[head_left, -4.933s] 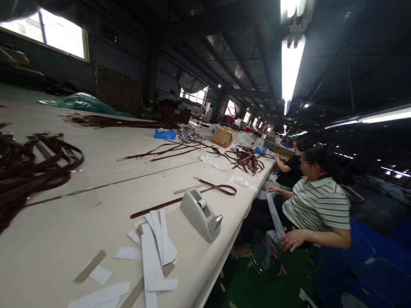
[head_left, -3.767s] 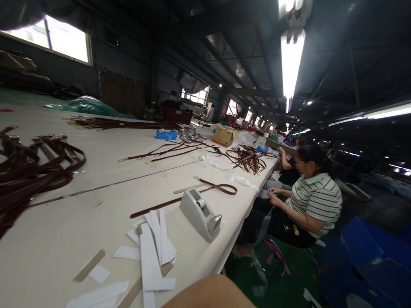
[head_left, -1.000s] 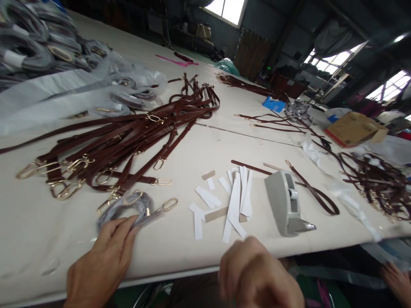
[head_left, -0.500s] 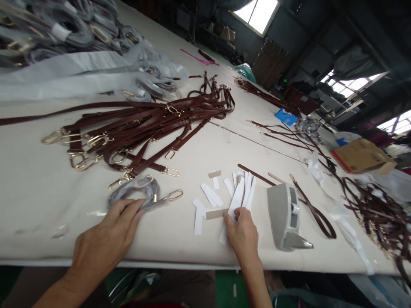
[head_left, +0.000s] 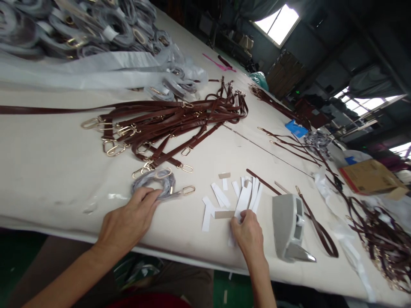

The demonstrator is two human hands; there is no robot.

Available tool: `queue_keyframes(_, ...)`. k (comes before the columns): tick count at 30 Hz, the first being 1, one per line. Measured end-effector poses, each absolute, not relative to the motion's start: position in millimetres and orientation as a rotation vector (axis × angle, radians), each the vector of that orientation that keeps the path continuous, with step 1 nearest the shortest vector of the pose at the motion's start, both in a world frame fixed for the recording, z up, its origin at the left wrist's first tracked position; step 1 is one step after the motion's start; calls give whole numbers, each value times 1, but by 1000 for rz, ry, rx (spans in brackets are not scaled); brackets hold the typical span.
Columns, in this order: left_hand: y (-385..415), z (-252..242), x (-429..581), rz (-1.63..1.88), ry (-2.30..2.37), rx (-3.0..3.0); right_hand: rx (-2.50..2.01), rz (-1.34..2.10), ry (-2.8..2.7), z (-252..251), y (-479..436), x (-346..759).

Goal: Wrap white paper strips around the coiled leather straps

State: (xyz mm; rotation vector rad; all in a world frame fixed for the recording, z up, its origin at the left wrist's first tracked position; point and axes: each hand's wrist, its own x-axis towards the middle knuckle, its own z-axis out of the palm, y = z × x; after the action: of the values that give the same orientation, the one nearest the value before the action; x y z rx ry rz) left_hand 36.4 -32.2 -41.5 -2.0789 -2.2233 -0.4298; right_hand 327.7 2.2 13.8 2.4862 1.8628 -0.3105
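From the head camera, the bench [head_left: 41,167] runs away at a slant, covered in cream cloth. The left hand [head_left: 128,224] lies on a small coil [head_left: 150,186] of strap wrapped in grey film, near the bench edge. Its fingers [head_left: 149,196] are half curled over the coil and touching it, though whether they actually grip it is hard to tell. A gold oval clasp [head_left: 189,190] sticks out from the coil to the right. The right hand [head_left: 247,237] is closed in a pinch on a loose bunch of white paper strips [head_left: 244,201], with the thumb and fingers pressed in near the strips' lower ends. More strips lie just left of it, along with a tan strip [head_left: 224,214]. Just right of the right hand stands a grey tape dispenser [head_left: 285,226], with a thin brown strap [head_left: 317,231] curling past its far side. Beyond the hands, a large tangle of brown straps [head_left: 167,126] with gold clasps spreads across the bench, and film-wrapped coils [head_left: 86,30] are heaped at the upper left. Further along lie a blue packet [head_left: 296,128], a cardboard box [head_left: 370,179] and another pile of straps [head_left: 375,244], with white plastic film [head_left: 340,231] trailing near it.
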Motion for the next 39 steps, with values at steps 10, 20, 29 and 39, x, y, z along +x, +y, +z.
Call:
queue_keyframes(10,-32,-41,39,-522,-2228,-2101,2334,-288,1927,23,9,342)
queue_keyframes(20,-30,-44,40,-571,-2255,-2117,2243,-186,1907,30,18,333)
queue_keyframes(29,-32,-42,40,-536,-2299,-2125,2549,-503,2134,41,24,340)
queue_keyframes(39,-31,-45,39,-565,-2160,-2084,2831,-1386,2152,20,33,315)
